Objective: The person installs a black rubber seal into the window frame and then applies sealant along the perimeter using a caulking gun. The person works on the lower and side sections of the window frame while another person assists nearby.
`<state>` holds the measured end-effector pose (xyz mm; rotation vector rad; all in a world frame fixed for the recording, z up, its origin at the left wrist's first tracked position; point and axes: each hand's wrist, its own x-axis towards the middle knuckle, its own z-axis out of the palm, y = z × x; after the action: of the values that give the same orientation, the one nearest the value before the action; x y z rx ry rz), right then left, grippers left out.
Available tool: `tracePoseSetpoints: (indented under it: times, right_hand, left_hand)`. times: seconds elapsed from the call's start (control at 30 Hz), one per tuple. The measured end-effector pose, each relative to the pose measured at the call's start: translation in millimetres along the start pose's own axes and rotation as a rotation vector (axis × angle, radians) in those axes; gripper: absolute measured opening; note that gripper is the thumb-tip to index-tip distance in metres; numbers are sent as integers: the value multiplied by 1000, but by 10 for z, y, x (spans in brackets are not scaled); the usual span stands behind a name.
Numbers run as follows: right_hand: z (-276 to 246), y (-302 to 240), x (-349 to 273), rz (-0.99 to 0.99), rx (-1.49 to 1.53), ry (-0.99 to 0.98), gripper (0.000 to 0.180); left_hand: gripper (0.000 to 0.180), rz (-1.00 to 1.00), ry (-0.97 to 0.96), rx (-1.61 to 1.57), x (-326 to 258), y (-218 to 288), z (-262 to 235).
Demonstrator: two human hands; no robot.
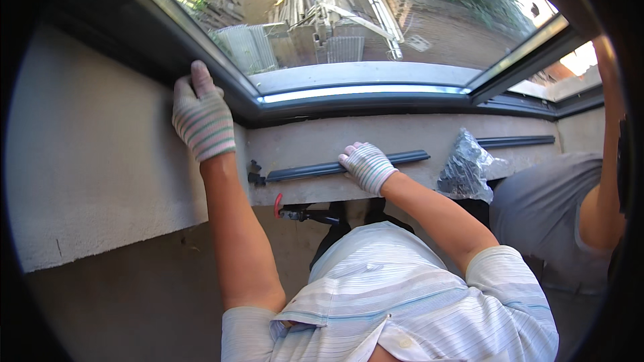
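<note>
My left hand [203,119], in a striped knit glove with bare fingertips, rests against the dark window frame [243,97] at its left side. Its thumb stretches upward along the frame, and the other fingers are partly hidden. On the concrete sill, my right hand [370,166], gloved the same way, lies over a long dark trim strip [305,171] with its fingers curled round it. The strip lies lengthwise along the sill. Small black pieces [255,173] sit by the strip's left end.
A clear plastic bag [465,167] with dark contents stands on the sill [402,131]. Another dark strip [516,141] lies beyond it. At right is another person [557,214], one arm raised by the frame. Below the sill's edge shows a red-handled tool [288,213].
</note>
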<state>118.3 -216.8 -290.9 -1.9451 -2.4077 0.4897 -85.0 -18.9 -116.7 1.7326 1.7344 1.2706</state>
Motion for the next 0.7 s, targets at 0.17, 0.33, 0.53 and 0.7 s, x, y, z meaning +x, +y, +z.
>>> tracePoseSetpoints:
  times: [0.17,0.33,0.53,0.7]
  right_hand:
    - [-37,1,-2,-20,-107,16,16]
    - [-62,125,-137,10,-117,43,19]
    - [-429,192,-477,15,-175,236,15]
    - [-783,262,-899,-3,-248,896,12]
  left_hand:
    - [37,202,-340,46,-867,-285,288]
    - [47,619,-872,243,-1653,-775,655]
    - [45,578,-1097,326,-1912,-665,881]
    - [33,356,-1002,-26,-1974,-579,945]
